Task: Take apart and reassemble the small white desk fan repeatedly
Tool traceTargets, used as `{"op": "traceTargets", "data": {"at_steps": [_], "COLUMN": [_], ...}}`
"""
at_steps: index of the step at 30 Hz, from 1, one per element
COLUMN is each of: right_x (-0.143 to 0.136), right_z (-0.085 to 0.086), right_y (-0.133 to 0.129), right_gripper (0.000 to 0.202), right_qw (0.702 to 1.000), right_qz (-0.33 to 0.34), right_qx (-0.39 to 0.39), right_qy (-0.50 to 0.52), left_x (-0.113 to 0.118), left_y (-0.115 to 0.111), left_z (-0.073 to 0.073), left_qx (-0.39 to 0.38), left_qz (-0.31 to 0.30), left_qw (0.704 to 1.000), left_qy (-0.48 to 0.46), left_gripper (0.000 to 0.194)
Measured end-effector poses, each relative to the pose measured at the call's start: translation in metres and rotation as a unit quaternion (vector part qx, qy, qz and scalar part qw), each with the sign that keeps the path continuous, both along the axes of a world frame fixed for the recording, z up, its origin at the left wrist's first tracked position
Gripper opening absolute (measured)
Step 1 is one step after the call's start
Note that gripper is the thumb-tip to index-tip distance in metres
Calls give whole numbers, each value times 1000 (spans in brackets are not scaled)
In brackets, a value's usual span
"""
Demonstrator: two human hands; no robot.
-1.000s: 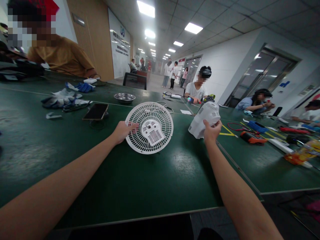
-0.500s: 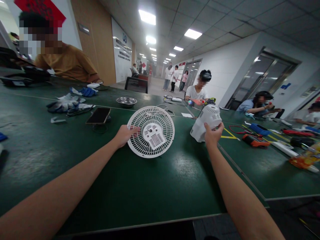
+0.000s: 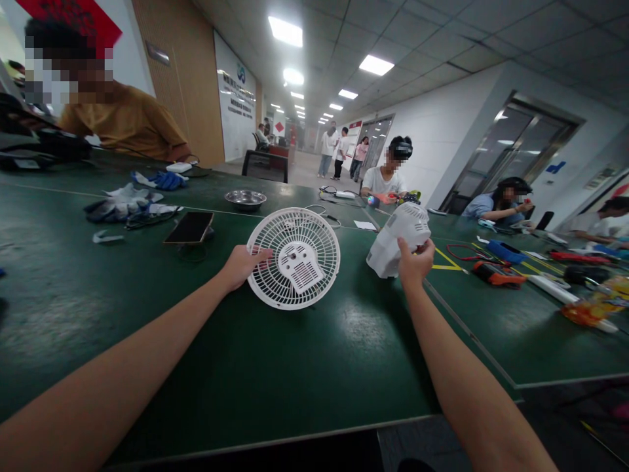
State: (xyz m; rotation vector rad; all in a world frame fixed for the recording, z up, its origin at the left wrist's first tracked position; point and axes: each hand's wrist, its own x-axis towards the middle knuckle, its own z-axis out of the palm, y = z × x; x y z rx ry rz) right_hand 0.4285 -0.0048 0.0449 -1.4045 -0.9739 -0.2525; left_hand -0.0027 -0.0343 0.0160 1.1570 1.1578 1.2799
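Office: logo wall [image 3: 236,115], green worktable [image 3: 295,373]

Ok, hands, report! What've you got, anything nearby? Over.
Left hand gripping round white grille. Right hand holding white plastic housing. Metal bowl beyond the grille.

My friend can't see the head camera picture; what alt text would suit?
A person's left hand holds a round white grille and the right hand a white plastic housing at a green table. Farther back are a metal bowl and several other people.
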Motion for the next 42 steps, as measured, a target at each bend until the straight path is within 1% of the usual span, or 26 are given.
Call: {"op": "traceTargets", "data": {"at_steps": [3, 7, 8, 10, 13, 15, 17, 19, 21, 23, 25, 27, 29, 31, 32, 33, 34, 35, 36, 37, 38, 39, 40, 41, 42], "right_x": [-6, -24, -31, -46, -68, -78, -83, -84, -84, -84, -85, -87, -92, -99, -104, -110, -117, -124, -132, -141, -149, -156, -163, -169, -174], "right_z": [5, 18, 21, 22, 11, -1, -15, -26, -34, -39, -40, -37, -29, -20, -15, -12, -10, -9, -9, -9, -10, -11, -11, -12, -12], "right_y": [-6, -23, -27, -32, -31, -25, -19, -13, -10, -9, -10, -13, -18, -25, -30, -34, -40, -46, -52, -58, -64, -69, -75, -79, -83], "right_gripper": [76, 78, 78, 77, 73, 70, 69, 70, 71, 69, 66, 65, 63, 51, 42, 35, 35, 39, 43, 45, 45, 46, 48, 48, 47], "right_qw": [999, 997, 997, 996, 989, 979, 964, 948, 932, 916, 903, 906, 921, 932, 932, 927, 911, 877, 822, 749, 682, 625, 574, 543, 526], "right_qz": [15, -7, 0, 45, 129, 160, 177, 182, 168, 146, 123, 112, 124, 172, 211, 261, 320, 388, 458, 526, 576, 612, 640, 653, 659], "right_qx": [30, 54, 54, 43, -31, -104, -174, -233, -282, -321, -344, -335, -284, -220, -203, -206, -234, -280, -334, -380, -405, -413, -417, -413, -404], "right_qy": [-21, -50, -57, -66, -69, -77, -94, -119, -152, -193, -225, -233, -235, -231, -212, -173, -114, -34, 55, 132, 198, 253, 295, 329, 355], "left_x": [0, -1, -1, -1, -2, -2, -2, -2, -1, -1, -1, -2, -3, -3, -3, -3, -3, -3, -3, -3, -2, -2, -2, -2, -2], "left_y": [-1, 1, 2, 3, 2, 2, 1, 2, 4, 6, 6, 6, 5, 4, 4, 4, 4, 4, 4, 3, 3, 3, 2, 2, 1], "left_z": [1, -2, -3, -3, -3, -2, -2, -3, -5, -6, -6, -6, -5, -6, -6, -6, -7, -7, -7, -6, -6, -5, -4, -4, -3], "left_qx": [1, -4, -5, -6, 1, 2, 3, 6, 9, 9, 6, 6, 14, 28, 35, 41, 46, 52, 59, 68, 79, 92, 106, 120, 132], "left_qz": [-2, 0, 1, 2, 4, 0, -4, 1, 6, 15, 19, 16, 13, 12, 14, 15, 16, 17, 21, 27, 33, 39, 44, 47, 51], "left_qw": [1000, 1000, 1000, 1000, 1000, 1000, 1000, 1000, 1000, 1000, 1000, 1000, 1000, 999, 999, 998, 998, 997, 996, 995, 993, 991, 989, 986, 984], "left_qy": [5, 7, 4, -1, 2, 6, 10, 9, 5, 7, 13, 19, 23, 30, 35, 41, 47, 55, 63, 71, 80, 89, 98, 105, 111], "left_gripper": [23, 24, 24, 24, 24, 25, 24, 21, 19, 20, 22, 24, 23, 21, 20, 19, 19, 19, 20, 20, 21, 21, 22, 22, 23]}}
